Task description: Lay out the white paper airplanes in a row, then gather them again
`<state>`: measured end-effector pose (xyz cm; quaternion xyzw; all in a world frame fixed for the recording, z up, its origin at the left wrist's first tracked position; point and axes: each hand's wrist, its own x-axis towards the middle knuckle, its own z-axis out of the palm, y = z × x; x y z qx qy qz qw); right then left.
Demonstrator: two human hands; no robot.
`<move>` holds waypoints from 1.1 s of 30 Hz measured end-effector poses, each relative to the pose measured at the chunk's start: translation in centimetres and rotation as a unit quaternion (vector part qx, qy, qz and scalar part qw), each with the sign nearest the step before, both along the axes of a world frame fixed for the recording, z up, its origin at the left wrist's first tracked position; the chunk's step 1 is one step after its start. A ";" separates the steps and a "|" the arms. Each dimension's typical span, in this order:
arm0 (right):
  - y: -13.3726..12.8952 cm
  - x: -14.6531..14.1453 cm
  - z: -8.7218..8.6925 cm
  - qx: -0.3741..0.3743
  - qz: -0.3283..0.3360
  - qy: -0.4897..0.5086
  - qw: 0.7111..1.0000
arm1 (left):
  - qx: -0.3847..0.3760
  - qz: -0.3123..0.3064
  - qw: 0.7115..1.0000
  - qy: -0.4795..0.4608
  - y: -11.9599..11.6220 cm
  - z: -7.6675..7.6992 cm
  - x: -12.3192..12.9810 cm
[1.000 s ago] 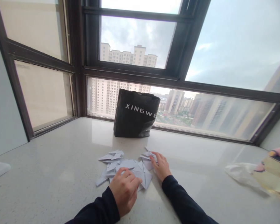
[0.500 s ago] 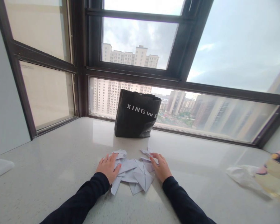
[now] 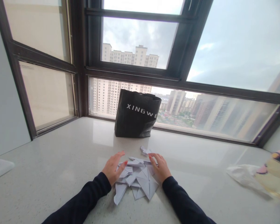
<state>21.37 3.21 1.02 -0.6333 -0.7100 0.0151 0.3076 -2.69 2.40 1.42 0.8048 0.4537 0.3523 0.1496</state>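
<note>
Several folded white papers [image 3: 140, 179] lie in an overlapping heap on the pale countertop [image 3: 84, 152]. At the heap's left edge is my left hand [image 3: 114, 168], fingers apart and thumb over the papers, gripping nothing. On the other side my right hand [image 3: 160, 166] curves along the papers with its fingers spread. Its fingertips are near a small folded paper piece [image 3: 145, 151] just beyond the heap; whether they touch it I cannot tell. Parts of the sheets are hidden under one another and beneath both hands.
A black bag [image 3: 137, 115] with white lettering stands upright behind the heap, against the window. To the right lie a crumpled white plastic wrapper [image 3: 244, 175] and a yellow-and-pink item [image 3: 276, 171]. A white object [image 3: 1, 168] rests at the far left.
My left hand has moved slightly right and its fingers have lifted off the papers. The papers have shifted right and towards me, bunching closer together. My right hand has stayed almost in place.
</note>
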 end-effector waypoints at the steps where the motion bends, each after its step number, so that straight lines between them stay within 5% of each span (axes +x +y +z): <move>1: 0.1 0.2 0.0 0.003 -0.011 0.002 1.000 | -0.009 0.035 0.999 0.011 0.0 0.2 -0.1; 6: 0.3 0.6 -0.7 -0.011 -0.043 0.002 0.999 | -0.059 0.138 0.979 0.138 -2.3 1.9 0.7; 11: -0.2 -0.1 -0.8 -0.045 0.014 -0.024 0.999 | -0.115 0.032 0.966 0.231 -5.0 2.7 2.3; 16: 0.1 0.1 0.1 -0.022 0.023 -0.019 0.999 | -0.116 -0.032 0.955 0.272 -4.5 2.0 2.4; 24: -0.1 -0.2 -0.3 -0.050 0.024 -0.031 0.998 | 0.038 0.024 0.960 0.277 -4.7 2.5 2.1; 30: -1.1 -1.8 0.4 -0.054 0.149 -0.013 0.987 | 0.260 -0.136 0.928 0.229 -7.4 0.2 4.5; 33: -1.1 -2.1 0.4 0.000 0.161 0.023 0.987 | 0.280 -0.176 0.914 0.234 -7.3 -1.3 4.9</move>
